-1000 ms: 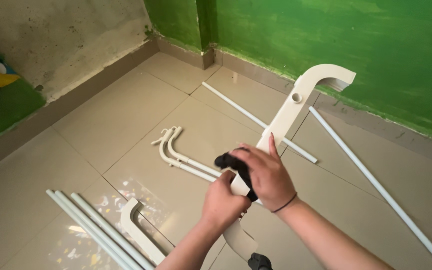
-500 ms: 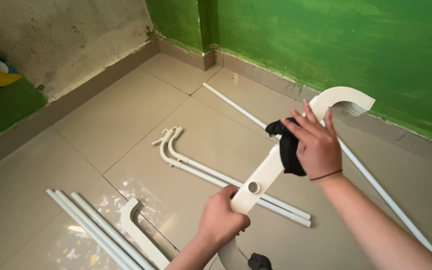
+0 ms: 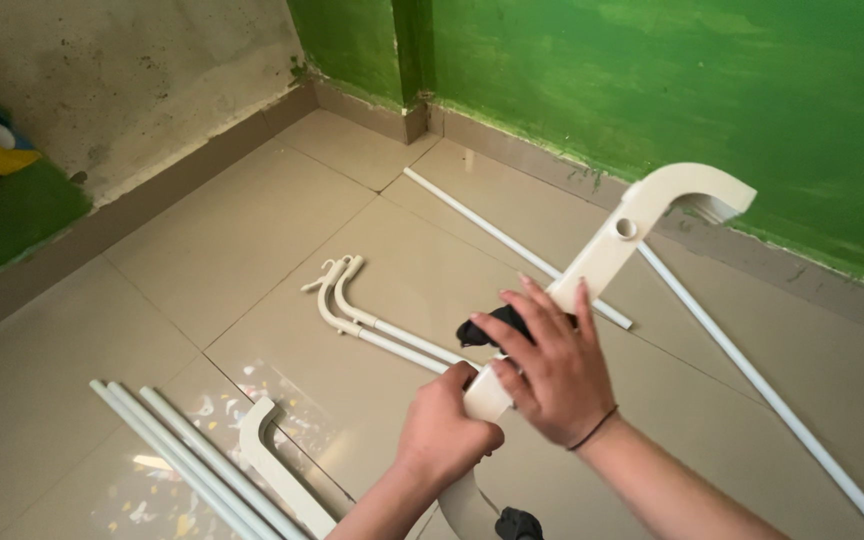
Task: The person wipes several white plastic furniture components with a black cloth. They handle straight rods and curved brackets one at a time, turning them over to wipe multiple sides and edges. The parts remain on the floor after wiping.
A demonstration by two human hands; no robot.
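Slid back down: my right hand (image 3: 552, 375) w/ soft black cloth (image 3: 487, 328), grip pressing it on smooth cream curved bracket (image 3: 617, 235); left hand (image 3: 445, 435) fist-tight below.

Smooth plastic bracket (image 3: 602, 262), black cloth (image 3: 487, 328), glossy tiles (image 3: 242, 240)

I see the curved bracket (image 3: 612, 250) slanting up over the floor (image 3: 252, 240). Bent tubes (image 3: 342, 300) lie left of it, a long rod (image 3: 762, 390) right, bundled rods (image 3: 172, 450) near left.

Green walls (image 3: 572, 70), glossy, seemingly beige tiles (image 3: 222, 240)
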